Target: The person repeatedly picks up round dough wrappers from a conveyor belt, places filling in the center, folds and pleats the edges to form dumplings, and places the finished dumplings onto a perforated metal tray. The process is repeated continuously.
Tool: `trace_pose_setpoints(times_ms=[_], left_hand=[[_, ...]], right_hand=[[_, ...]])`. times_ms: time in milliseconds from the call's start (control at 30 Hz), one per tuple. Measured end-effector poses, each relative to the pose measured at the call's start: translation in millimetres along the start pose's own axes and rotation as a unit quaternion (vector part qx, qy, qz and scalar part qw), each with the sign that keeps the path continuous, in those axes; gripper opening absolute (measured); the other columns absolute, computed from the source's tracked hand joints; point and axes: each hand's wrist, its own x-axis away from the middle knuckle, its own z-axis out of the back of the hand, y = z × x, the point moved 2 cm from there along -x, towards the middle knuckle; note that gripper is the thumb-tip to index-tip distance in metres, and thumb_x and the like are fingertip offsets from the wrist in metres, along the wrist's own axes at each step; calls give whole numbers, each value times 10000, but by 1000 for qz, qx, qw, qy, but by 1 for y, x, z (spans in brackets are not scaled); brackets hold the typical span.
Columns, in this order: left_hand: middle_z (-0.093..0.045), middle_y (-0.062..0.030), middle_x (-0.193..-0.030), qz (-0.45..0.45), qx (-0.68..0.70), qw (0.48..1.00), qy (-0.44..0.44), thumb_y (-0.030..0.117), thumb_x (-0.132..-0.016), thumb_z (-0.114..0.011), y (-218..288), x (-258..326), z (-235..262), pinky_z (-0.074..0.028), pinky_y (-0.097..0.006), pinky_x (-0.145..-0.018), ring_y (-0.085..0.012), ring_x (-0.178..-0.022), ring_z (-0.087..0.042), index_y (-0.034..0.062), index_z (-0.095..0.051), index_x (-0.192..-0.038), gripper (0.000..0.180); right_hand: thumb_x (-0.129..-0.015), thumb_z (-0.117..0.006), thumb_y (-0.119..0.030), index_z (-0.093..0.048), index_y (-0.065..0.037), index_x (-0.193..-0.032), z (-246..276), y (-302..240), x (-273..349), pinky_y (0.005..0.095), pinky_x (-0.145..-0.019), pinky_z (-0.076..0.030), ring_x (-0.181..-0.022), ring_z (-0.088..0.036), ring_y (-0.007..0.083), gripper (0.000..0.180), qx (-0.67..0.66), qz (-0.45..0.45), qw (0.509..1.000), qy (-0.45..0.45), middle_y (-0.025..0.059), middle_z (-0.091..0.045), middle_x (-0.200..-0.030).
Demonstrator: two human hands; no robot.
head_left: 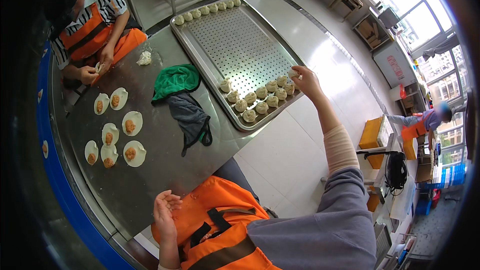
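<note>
My right hand (pixel 309 82) reaches out to the near right corner of a perforated metal tray (pixel 235 42). Its fingers are closed on a small pleated bun (pixel 294 73), partly covered by the fingertips. Several more pleated buns (pixel 261 92) sit in rows at that end of the tray, and another row (pixel 204 10) lines its far edge. Close to my body, my left hand (pixel 166 212) is held up beside the steel table (pixel 165 180), palm inward, fingers loosely bent and apart, with nothing in it. Round dough wrappers (pixel 134 153) topped with orange-brown filling lie on the table's left part.
Green and dark grey cloths (pixel 176 84) lie beside the tray. A lump of dough (pixel 144 58) is farther back. Across the table a co-worker (pixel 100 27) in an orange apron shapes a wrapper. A blue-edged conveyor (pixel 55 170) runs along the left. Another person (pixel 425 122) stands far right.
</note>
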Motion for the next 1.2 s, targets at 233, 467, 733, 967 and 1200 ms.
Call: trace_pose_setpoints(times_ms=[233,467,733,967,1200], left_hand=[[-654,-69,-931,-20,-23,997,73,389,-1081,-329,9,4,25,-505,-261,-699,-134,-793,-631,32,-579,-1182,447],[-645,-5,-927,-102,-88,968,212,134,-1009,-551,36,-64,91,-452,-187,-660,-70,-806,-603,60,-631,-1132,165],[-614,-134,-1031,-239,-456,829,217,189,-866,-708,49,-152,92,-480,-410,-874,-323,-988,-587,49,-651,-1072,256],[-620,-100,-1045,-299,-370,852,219,103,-879,-691,86,-136,90,-514,-338,-783,-243,-900,-634,41,-640,-1073,210],[-683,-106,-1013,-285,-312,753,504,138,-943,-612,92,-78,321,-524,-340,-767,-221,-862,-662,56,-646,-1123,201]], right_hand=[[-776,-665,-162,-705,-105,-1094,-38,19,-28,408,-857,-524,-966,-656,348,325,95,-17,988,-117,156,-698,-1032],[-834,-659,-62,-559,-79,-1337,-26,22,-16,399,-981,-486,-1161,-607,314,513,70,7,991,-109,160,-639,-1243],[-912,-611,-27,-529,-85,-1377,9,-36,15,393,-982,-478,-1171,-585,291,475,-34,94,995,-11,132,-596,-1314],[-955,-552,7,-585,-82,-1315,2,-55,79,335,-903,-496,-1148,-620,231,372,-67,151,986,24,113,-638,-1269],[-899,-545,71,-647,11,-1168,-51,-131,162,352,-816,-516,-973,-672,264,294,-149,118,982,-10,143,-689,-1087]])
